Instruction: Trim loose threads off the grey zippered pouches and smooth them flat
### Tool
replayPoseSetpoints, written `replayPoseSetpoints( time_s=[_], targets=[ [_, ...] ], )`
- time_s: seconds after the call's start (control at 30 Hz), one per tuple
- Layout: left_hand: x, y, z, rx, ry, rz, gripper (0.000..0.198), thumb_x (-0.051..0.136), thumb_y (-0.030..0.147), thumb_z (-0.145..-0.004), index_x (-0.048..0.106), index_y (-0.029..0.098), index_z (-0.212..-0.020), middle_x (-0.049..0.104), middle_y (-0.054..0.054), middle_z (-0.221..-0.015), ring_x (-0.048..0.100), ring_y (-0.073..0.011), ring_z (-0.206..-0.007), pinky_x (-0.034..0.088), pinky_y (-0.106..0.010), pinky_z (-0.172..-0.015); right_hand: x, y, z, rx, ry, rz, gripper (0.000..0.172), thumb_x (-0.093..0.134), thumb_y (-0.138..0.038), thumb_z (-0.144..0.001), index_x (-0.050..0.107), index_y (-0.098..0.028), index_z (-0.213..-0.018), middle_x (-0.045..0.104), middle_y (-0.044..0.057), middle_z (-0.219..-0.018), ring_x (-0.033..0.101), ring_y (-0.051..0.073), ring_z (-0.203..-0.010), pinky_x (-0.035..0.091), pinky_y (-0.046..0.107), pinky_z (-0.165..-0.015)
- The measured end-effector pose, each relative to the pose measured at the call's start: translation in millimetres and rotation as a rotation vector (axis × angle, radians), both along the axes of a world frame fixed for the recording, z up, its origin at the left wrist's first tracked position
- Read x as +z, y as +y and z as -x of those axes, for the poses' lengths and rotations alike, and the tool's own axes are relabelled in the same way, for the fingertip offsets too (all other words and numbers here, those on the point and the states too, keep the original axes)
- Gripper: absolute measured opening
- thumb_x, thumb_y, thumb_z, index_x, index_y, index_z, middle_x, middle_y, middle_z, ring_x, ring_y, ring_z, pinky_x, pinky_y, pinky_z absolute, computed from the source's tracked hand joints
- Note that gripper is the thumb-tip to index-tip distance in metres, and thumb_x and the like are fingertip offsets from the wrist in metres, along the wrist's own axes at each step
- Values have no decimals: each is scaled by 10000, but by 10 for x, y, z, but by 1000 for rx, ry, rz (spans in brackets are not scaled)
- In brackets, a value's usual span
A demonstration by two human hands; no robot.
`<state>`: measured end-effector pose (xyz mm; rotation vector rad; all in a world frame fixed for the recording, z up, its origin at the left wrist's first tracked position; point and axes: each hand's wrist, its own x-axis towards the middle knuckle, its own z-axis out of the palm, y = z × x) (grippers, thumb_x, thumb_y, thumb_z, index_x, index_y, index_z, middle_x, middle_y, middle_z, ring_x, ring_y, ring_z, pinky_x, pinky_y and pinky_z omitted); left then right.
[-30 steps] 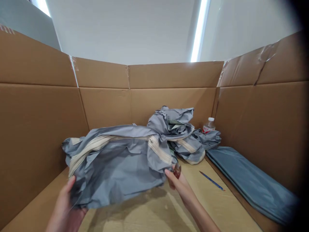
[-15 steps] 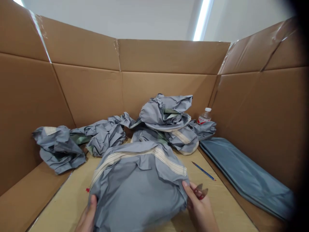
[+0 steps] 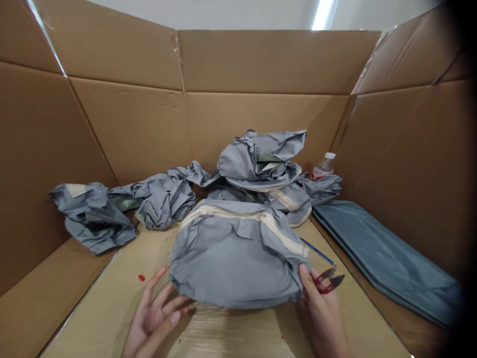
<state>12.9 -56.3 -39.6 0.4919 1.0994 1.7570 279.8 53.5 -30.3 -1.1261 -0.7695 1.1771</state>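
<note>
A grey fabric bag (image 3: 238, 261) with a cream zipper (image 3: 231, 214) curving along its top sits in front of me, its flat panel facing me. My right hand (image 3: 318, 303) pinches the bag's lower right corner between thumb and fingers. Tucked in that same hand are thread snips (image 3: 330, 282) with red handles, blades pointing right. At the lower left corner, my left hand (image 3: 156, 315) is open, palm up with fingers spread; a fingertip or two may touch the bag's edge.
Crumpled grey fabric pieces (image 3: 167, 201) lie at the back left, with stacked grey bags (image 3: 261, 164) at back centre. A bottle (image 3: 323, 168) stands behind them. A blue pencil (image 3: 318, 252) and folded blue-grey fabric (image 3: 380, 258) are at right. Cardboard walls (image 3: 268, 62) enclose the table.
The bag has moved right and away from me, and its lower edge now shows. My left hand has let go of its left side and opened. The view has tilted down slightly.
</note>
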Motion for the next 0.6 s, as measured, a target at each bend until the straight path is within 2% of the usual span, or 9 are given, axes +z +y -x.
replayPoseSetpoints(
  time_s=[0.07,0.17,0.27,0.33,0.4,0.43,0.5,0.53,0.6],
  targets=[
    [-20,-38,-53,-75,-71,75,1072,875,280,-592,265,307,-1474,568,-148,-1348,686,-284,-985,578,-331,-784,25,-9,12,-19,58,111,711,862,-648,-440,371,-199,-690,220,-127,-479,172,18,-394,157,144,-358],
    [-74,-100,-180,-255,-179,253,1148,900,372,-562,209,225,-1468,571,-225,-1331,673,-334,-1038,570,-374,-809,62,-26,35,-16,85,142,763,874,-652,-393,345,-203,-711,198,-138,-499,144,11,-413,142,132,-368],
    [-79,-83,-355,-374,-74,274,915,851,507,-609,407,170,-1335,618,-239,-1261,707,-265,-884,545,-275,-605,77,-65,54,-8,74,125,727,866,-639,-452,359,-202,-737,200,-133,-515,147,16,-426,154,128,-375],
    [-53,-28,-443,-381,83,262,712,816,588,-607,583,127,-1097,686,-216,-1118,673,-175,-664,437,-202,-443,72,-110,56,4,73,132,711,860,-637,-473,368,-201,-743,195,-129,-519,146,20,-435,159,126,-374],
    [-23,30,-481,-389,225,291,637,779,664,-590,637,92,-834,714,-150,-782,536,-90,-452,309,-169,-364,61,-172,48,13,90,159,714,866,-636,-456,391,-199,-759,195,-127,-524,147,21,-439,166,121,-372],
    [-10,51,-483,-400,277,317,640,757,695,-588,637,87,-746,662,-101,-612,452,-62,-384,261,-164,-350,57,-208,43,20,100,179,718,870,-636,-444,408,-197,-773,201,-127,-528,150,19,-438,169,118,-370],
    [13,68,-470,-400,342,357,671,704,752,-593,638,88,-666,505,-20,-403,320,-37,-313,194,-168,-342,50,-282,38,9,115,219,725,881,-620,-425,425,-201,-803,200,-127,-533,153,17,-431,172,112,-368],
    [25,67,-462,-394,355,367,687,681,773,-595,644,90,-656,459,-2,-366,287,-36,-300,179,-173,-342,48,-316,40,-2,124,239,731,886,-611,-416,423,-206,-811,192,-130,-532,148,17,-426,169,111,-365],
    [53,53,-450,-358,369,359,677,662,775,-613,652,99,-651,460,-3,-369,285,-42,-305,199,-184,-352,37,-368,50,-16,149,271,748,897,-594,-394,401,-216,-808,177,-136,-522,138,18,-416,168,113,-361]
  ],
)
